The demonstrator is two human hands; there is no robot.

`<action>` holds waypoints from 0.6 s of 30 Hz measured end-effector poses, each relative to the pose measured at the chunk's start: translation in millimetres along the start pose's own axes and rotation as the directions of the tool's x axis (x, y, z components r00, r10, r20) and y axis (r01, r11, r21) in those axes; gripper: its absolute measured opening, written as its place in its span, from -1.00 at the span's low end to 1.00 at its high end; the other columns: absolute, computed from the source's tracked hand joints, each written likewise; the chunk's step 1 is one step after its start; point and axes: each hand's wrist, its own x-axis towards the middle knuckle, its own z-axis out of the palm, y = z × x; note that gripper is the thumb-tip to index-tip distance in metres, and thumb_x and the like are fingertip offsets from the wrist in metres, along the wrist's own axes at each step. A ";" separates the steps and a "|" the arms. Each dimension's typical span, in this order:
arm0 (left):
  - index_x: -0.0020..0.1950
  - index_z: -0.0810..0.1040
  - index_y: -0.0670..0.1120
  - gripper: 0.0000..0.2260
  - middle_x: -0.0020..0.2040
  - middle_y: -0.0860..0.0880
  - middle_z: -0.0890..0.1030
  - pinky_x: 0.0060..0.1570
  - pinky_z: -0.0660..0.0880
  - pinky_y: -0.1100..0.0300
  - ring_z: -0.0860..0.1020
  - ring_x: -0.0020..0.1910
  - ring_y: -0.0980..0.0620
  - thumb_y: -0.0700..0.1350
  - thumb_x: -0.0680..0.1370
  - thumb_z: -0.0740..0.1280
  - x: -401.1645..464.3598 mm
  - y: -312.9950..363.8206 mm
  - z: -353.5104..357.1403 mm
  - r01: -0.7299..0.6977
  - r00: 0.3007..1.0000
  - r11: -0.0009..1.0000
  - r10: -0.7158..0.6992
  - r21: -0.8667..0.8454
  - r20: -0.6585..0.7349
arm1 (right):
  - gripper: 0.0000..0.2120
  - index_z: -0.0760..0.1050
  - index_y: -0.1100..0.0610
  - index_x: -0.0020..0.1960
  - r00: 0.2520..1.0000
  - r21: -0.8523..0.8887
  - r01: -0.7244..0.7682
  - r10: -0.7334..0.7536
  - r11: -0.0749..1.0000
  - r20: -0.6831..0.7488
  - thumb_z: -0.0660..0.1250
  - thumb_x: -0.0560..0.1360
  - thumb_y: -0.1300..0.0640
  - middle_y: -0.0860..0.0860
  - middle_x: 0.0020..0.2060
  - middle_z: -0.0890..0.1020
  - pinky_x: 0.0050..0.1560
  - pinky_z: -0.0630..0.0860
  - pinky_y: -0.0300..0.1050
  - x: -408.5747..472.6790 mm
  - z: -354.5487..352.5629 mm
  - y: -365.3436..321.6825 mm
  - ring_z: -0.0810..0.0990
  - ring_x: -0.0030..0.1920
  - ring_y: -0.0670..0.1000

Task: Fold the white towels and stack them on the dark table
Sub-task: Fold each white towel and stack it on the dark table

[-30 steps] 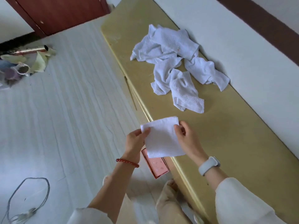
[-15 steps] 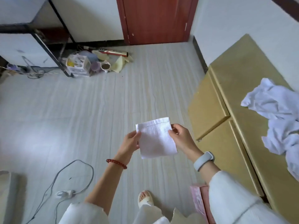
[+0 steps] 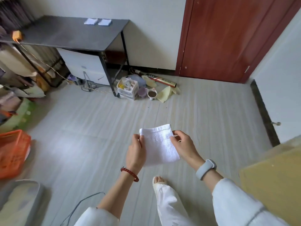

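A folded white towel (image 3: 160,145) hangs in the air at chest height over the floor. My left hand (image 3: 136,152) pinches its left edge and my right hand (image 3: 183,144) pinches its right edge. The dark table (image 3: 68,35) stands across the room at the upper left, against the wall. Two stacks of folded white towels (image 3: 98,22) lie side by side near its far right corner. The pile of unfolded towels is out of view.
A corner of the yellow cabinet (image 3: 273,176) shows at the right. Clutter with a white organizer, cups and a roll (image 3: 143,87) lies by the table's leg. An orange basket (image 3: 11,152) sits at the left, a cable (image 3: 81,204) on the floor, a red door (image 3: 228,38) ahead.
I have turned left, away from the yellow cabinet and its towel pile, and now face the dark table. Both hands keep hold of the folded towel.
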 end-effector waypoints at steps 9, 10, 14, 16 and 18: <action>0.00 0.36 -0.06 -0.94 -0.28 0.08 0.46 -0.36 0.32 0.29 0.45 -0.30 0.07 -0.09 0.61 0.13 232.9 35.0 -90.3 0.051 0.995 0.998 -0.055 -0.042 -0.082 | -0.83 0.48 0.10 0.06 0.986 -0.180 0.128 -0.105 0.975 0.132 0.20 0.53 0.09 -0.07 -0.25 0.56 -0.08 0.46 -0.04 229.5 93.7 -139.8 0.54 -0.13 0.07; 0.00 0.37 -0.06 -0.94 -0.27 0.10 0.47 -0.37 0.32 0.32 0.45 -0.32 0.11 -0.10 0.61 0.14 253.8 32.8 -104.8 0.059 0.991 0.997 -0.063 -0.041 -0.119 | -0.83 0.48 0.10 0.06 0.978 -0.189 0.153 -0.122 0.970 0.167 0.20 0.53 0.08 -0.06 -0.22 0.57 -0.07 0.47 -0.03 249.8 109.1 -155.3 0.54 -0.11 0.07; 0.04 0.45 -0.11 -0.90 -0.27 0.10 0.48 -0.33 0.36 0.18 0.45 -0.28 0.02 -0.13 0.60 0.17 347.4 13.7 -166.5 0.079 0.960 0.995 -0.093 -0.061 -0.263 | -0.86 0.48 0.09 0.01 0.949 -0.209 0.216 -0.155 0.954 0.276 0.21 0.52 0.08 -0.09 -0.26 0.56 -0.09 0.46 -0.03 332.3 182.8 -214.7 0.54 -0.14 0.07; 0.05 0.45 -0.11 -0.89 -0.26 0.08 0.49 -0.28 0.37 0.12 0.45 -0.26 -0.01 -0.13 0.59 0.17 404.9 -3.0 -200.3 0.077 0.951 0.997 -0.081 -0.027 -0.298 | -0.86 0.47 0.09 0.01 0.934 -0.198 0.252 -0.184 0.947 0.306 0.22 0.51 0.08 -0.08 -0.25 0.57 -0.08 0.47 0.00 377.7 230.0 -246.4 0.55 -0.13 0.09; 0.06 0.44 -0.11 -0.89 -0.23 0.02 0.51 -0.25 0.41 0.08 0.47 -0.25 -0.06 -0.12 0.59 0.18 447.7 -12.2 -225.7 0.062 0.943 0.998 -0.051 0.023 -0.328 | -0.85 0.47 0.11 0.04 0.926 -0.190 0.288 -0.223 0.939 0.303 0.22 0.52 0.09 -0.03 -0.21 0.59 -0.06 0.49 0.01 408.5 261.3 -272.8 0.56 -0.12 0.09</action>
